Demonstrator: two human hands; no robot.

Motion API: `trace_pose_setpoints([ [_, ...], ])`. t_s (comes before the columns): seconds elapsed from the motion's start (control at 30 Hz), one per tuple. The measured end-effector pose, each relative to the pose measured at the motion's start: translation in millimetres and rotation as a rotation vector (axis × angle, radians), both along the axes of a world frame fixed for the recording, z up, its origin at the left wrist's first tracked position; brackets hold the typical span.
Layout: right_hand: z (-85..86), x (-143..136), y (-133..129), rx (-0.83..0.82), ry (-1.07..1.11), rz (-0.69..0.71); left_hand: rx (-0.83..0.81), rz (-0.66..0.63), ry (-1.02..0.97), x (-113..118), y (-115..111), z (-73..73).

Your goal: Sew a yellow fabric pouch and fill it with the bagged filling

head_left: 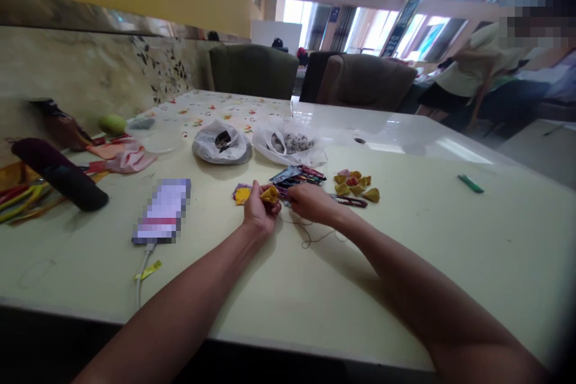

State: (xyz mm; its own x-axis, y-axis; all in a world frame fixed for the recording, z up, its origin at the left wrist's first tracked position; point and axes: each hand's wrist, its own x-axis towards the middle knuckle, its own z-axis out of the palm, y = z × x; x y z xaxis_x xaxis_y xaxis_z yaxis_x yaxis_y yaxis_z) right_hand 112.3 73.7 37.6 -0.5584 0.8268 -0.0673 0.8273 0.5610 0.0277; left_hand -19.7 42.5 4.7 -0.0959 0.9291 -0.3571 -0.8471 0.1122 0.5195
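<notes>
My left hand [261, 211] pinches a small yellow cone-shaped cloth piece [270, 194] near the middle of the table. Just right of it my right hand [310, 201] is closed, its fingertips together; what they hold is too small to make out. A thin dark thread [315, 240] lies loosely on the table below both hands. Behind the hands is a pile of shiny coloured packets [294, 175]. Several yellow cone pieces [355, 185] lie to the right, beside dark-handled scissors [353, 200]. Flat yellow cloth [243, 195] sits left of my left hand.
Two white plastic bags [220, 143] stand behind the hands, one holding grey-white stuffing [294, 143]. A phone [162, 211] on a cable, a dark cylinder [60, 174] and cloths [123, 155] lie left. A green object [470, 183] is right. A person [468, 72] bends over behind.
</notes>
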Motion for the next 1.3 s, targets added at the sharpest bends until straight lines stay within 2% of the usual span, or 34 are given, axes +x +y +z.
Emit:
trace_pose_setpoints([
  [0.1, 14.9, 18.2, 29.3, 0.126, 0.182, -0.147, -0.016, -0.008, -0.009, 1.2, -0.1, -1.5],
  [0.17, 21.3, 27.7, 57.8, 0.2, 0.311, -0.279, -0.027, -0.015, -0.014, 2.3, -0.1, -2.1],
  [0.23, 22.6, 33.2, 90.2, 0.243, 0.345, -0.345, -0.028, -0.023, -0.018, 3.1, -0.4, -2.5],
  [0.4, 9.3, 36.5, 162.7, 0.285, 0.373, -0.488, -0.015, -0.028, -0.017, 3.1, -1.1, -4.6],
  [0.57, -10.7, 38.4, 203.9, 0.283, 0.387, -0.548, -0.013, -0.036, -0.031, 4.0, -2.0, -6.4],
  [0.77, -28.1, 36.6, 225.2, 0.275, 0.402, -0.562, -0.033, -0.057, -0.032, 5.4, -3.9, -4.5],
  [1.1, -27.6, 48.7, 224.4, 0.3, 0.467, -0.612, -0.037, -0.065, -0.01, 6.0, -2.6, -4.8],
  [1.3, -35.4, 45.3, 225.1, 0.277, 0.503, -0.582, -0.035, -0.076, -0.013, 6.0, -3.2, -6.6],
])
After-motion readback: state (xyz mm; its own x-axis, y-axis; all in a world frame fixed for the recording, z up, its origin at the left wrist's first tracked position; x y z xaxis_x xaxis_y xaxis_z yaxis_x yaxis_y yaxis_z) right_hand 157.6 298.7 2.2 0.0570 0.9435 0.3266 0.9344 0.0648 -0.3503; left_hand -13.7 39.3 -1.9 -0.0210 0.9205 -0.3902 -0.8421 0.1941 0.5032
